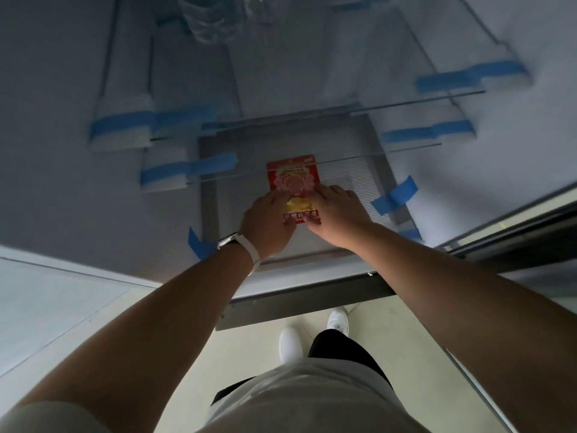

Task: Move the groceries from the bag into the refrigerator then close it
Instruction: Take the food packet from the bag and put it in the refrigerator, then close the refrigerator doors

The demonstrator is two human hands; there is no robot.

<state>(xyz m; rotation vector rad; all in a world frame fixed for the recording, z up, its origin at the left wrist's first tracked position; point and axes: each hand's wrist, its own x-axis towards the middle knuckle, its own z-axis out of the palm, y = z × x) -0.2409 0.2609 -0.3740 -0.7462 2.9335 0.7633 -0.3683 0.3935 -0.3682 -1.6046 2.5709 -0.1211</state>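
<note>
A red and yellow snack packet [293, 179] lies flat inside the open refrigerator, on the bottom panel [352, 179] below the glass shelves. My left hand [268, 220], with a white watch on the wrist, holds the packet's left edge. My right hand [337, 210] holds its right edge, fingers lying over the packet. The lower half of the packet is partly hidden by both hands. The grocery bag is out of view.
Glass shelves [343, 110] cross above the packet, with white foam blocks and blue tape [395, 195] on the sides. Clear bottles [206, 17] stand on a shelf at the top. The refrigerator's front sill [299, 295] is below my wrists. The door edge [515, 226] stands right.
</note>
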